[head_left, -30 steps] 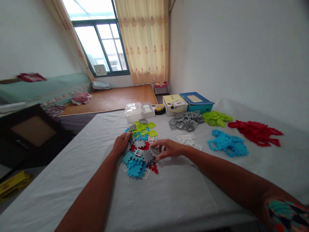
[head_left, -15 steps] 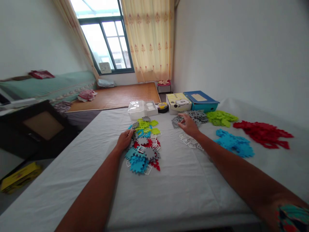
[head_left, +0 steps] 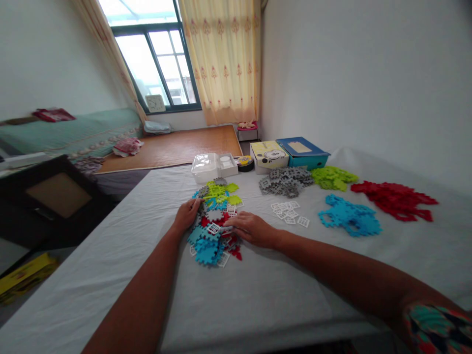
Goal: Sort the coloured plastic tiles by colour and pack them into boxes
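A mixed pile of notched plastic interlocking pieces (head_left: 208, 251) in blue, grey, red, lime green and white lies in front of me on the cloth. At its left edge, my left hand (head_left: 187, 214) is closed, its fingertips pinching a lime-green interlocking piece (head_left: 209, 197). From the right, my right hand (head_left: 254, 229) reaches onto the pile with fingers together and pointing left. Its fingertips close on a grey interlocking piece (head_left: 226, 230), seen nearly edge-on and partly hidden by the fingers. Close by lies a white lattice piece (head_left: 214, 228).
Right of the pile lie sorted heaps: white lattice pieces (head_left: 285, 211), grey pieces (head_left: 285, 182), lime-green pieces (head_left: 334, 177), blue pieces (head_left: 348, 216) and red pieces (head_left: 398, 200). Behind stand a clear plastic box (head_left: 205, 168), a tape roll (head_left: 245, 163), a cartoon box (head_left: 269, 156) and a blue box (head_left: 304, 152).
My right hand has moved left and nearer, from above the grey heap to the mixed pile, closing on a grey piece there. My left hand stays at the pile's left edge.
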`<action>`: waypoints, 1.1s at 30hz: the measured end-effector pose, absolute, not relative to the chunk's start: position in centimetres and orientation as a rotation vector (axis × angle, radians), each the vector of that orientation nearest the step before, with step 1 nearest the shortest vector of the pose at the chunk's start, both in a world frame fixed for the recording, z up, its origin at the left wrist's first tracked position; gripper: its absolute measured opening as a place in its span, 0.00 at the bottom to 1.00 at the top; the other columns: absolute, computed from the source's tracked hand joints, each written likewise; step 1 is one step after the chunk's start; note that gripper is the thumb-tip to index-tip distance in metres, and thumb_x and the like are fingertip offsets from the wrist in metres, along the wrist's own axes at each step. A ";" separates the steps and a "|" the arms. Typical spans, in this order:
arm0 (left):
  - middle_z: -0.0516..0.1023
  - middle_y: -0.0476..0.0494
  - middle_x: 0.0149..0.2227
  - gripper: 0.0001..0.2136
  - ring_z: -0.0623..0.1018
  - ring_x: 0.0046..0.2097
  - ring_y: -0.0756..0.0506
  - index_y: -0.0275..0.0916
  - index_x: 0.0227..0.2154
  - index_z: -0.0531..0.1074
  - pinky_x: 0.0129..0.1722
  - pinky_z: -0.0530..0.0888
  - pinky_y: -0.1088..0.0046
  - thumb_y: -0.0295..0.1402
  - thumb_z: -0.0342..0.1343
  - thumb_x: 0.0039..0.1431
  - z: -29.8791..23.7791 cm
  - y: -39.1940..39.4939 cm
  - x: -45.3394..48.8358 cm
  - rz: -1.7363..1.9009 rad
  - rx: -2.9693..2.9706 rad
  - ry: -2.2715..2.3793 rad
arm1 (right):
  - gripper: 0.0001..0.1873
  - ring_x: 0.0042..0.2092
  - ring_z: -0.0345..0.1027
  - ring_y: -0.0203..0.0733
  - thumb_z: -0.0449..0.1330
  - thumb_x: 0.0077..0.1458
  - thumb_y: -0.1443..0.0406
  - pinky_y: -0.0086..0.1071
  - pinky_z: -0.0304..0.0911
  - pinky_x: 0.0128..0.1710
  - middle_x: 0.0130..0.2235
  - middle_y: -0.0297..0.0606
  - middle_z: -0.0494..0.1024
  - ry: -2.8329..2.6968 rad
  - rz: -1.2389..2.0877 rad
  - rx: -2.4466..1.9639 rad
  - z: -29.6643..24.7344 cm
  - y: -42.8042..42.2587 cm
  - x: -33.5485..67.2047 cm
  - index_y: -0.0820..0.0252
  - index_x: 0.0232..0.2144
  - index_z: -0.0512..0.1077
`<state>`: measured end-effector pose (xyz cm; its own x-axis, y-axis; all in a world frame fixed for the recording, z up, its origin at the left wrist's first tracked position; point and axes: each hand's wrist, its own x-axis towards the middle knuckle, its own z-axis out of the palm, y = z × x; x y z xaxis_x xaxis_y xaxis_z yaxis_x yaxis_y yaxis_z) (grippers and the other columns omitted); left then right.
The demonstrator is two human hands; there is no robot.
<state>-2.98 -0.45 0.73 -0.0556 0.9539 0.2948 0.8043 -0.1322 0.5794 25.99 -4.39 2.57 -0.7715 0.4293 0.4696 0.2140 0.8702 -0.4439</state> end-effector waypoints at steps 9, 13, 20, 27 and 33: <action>0.80 0.42 0.45 0.25 0.76 0.48 0.41 0.40 0.42 0.77 0.49 0.70 0.67 0.49 0.40 0.61 0.6 -0.4 -3.0 0.983 1.974 1.885 | 0.16 0.30 0.69 0.38 0.59 0.53 0.58 0.32 0.66 0.32 0.32 0.38 0.77 -1.721 0.649 -1.214 2.0 6.0 33.9 0.61 0.42 0.73; 0.81 0.42 0.44 0.25 0.77 0.47 0.41 0.39 0.42 0.77 0.49 0.70 0.66 0.49 0.40 0.61 0.7 -0.4 -3.0 0.975 1.980 1.892 | 0.24 0.33 0.71 0.41 0.58 0.51 0.59 0.36 0.69 0.33 0.45 0.48 0.76 -1.408 0.587 -1.294 2.2 9.0 37.6 0.64 0.50 0.69; 0.80 0.41 0.46 0.26 0.77 0.47 0.41 0.38 0.42 0.78 0.49 0.70 0.67 0.49 0.39 0.61 0.8 -0.5 -2.9 0.973 1.975 1.890 | 0.15 0.36 0.71 0.38 0.58 0.55 0.63 0.33 0.68 0.38 0.44 0.42 0.77 -2.047 0.650 -0.974 3.0 2.7 32.1 0.60 0.46 0.72; 0.80 0.42 0.46 0.26 0.76 0.47 0.42 0.38 0.43 0.77 0.50 0.69 0.67 0.48 0.39 0.62 0.9 -0.7 -2.8 0.960 1.961 1.889 | 0.28 0.57 0.60 0.47 0.60 0.57 0.63 0.45 0.57 0.56 0.57 0.50 0.69 -2.482 0.506 -0.647 1.1 -2.8 26.0 0.62 0.59 0.63; 0.80 0.42 0.45 0.25 0.76 0.47 0.42 0.39 0.42 0.78 0.49 0.69 0.67 0.48 0.40 0.61 0.8 -0.6 -2.7 0.979 1.954 1.882 | 0.10 0.50 0.63 0.44 0.59 0.59 0.61 0.40 0.59 0.51 0.45 0.42 0.77 -2.512 0.440 -0.626 1.7 -3.0 26.0 0.58 0.41 0.74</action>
